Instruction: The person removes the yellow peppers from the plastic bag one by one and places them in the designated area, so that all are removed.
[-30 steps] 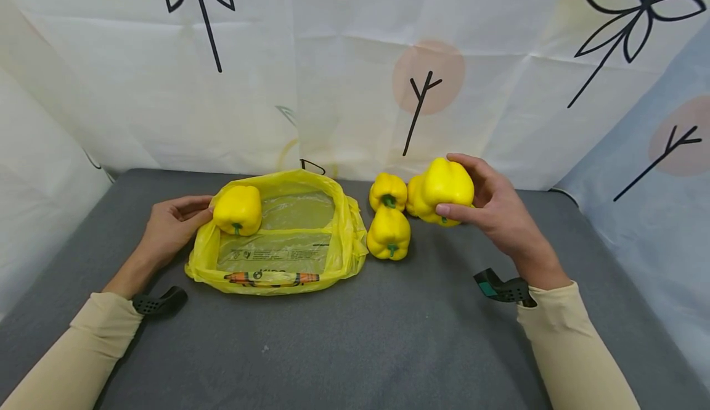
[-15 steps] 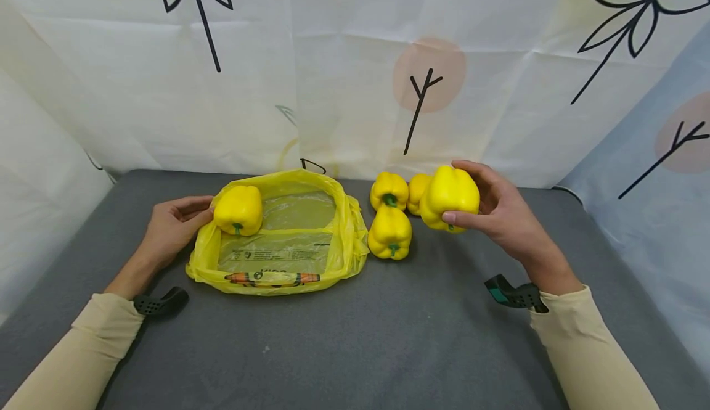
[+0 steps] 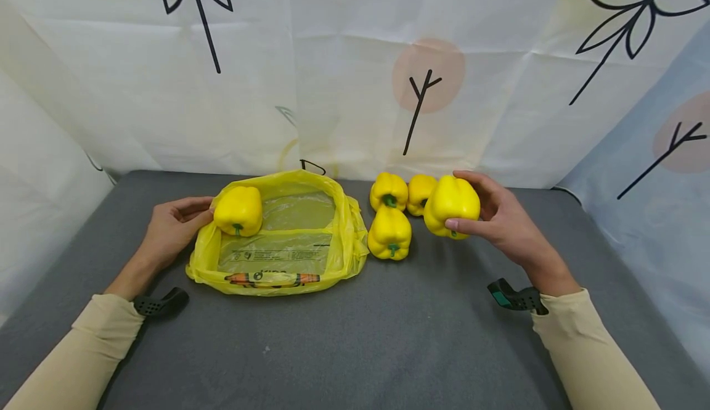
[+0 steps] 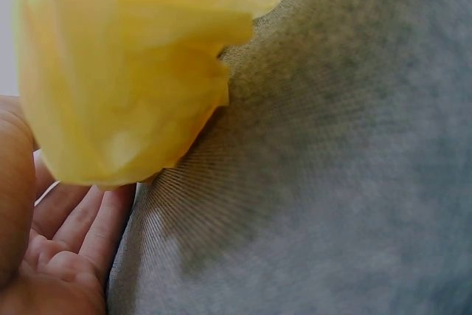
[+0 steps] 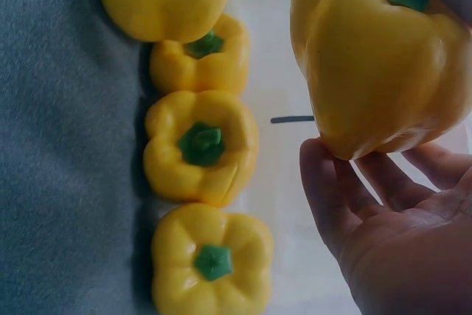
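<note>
My right hand (image 3: 507,222) grips a yellow bell pepper (image 3: 452,203), thumb in front and fingers behind, raised above the table in the right wrist view. At the left side of an opened yellow plastic bag (image 3: 355,225), my left hand (image 3: 174,225) pinches the rim between thumb and fingers. One bell pepper (image 3: 238,209) sits inside the bag at its left end, stem toward me. Right of the bag are a front pepper (image 3: 389,234), a back pepper (image 3: 388,189) and one beside it (image 3: 420,191). The right wrist view shows another pepper (image 5: 212,263) at the row's end, hidden behind the held one in the head view.
A grey cloth covers the table (image 3: 333,348). Behind it hangs a white patterned sheet (image 3: 344,89), close to the back peppers. A bluish sheet (image 3: 665,225) closes the right side. Dark straps with devices are on both wrists.
My right hand has lowered the held pepper and shifted slightly right, uncovering more of the back pepper beside it. The left hand and bag stay put.
</note>
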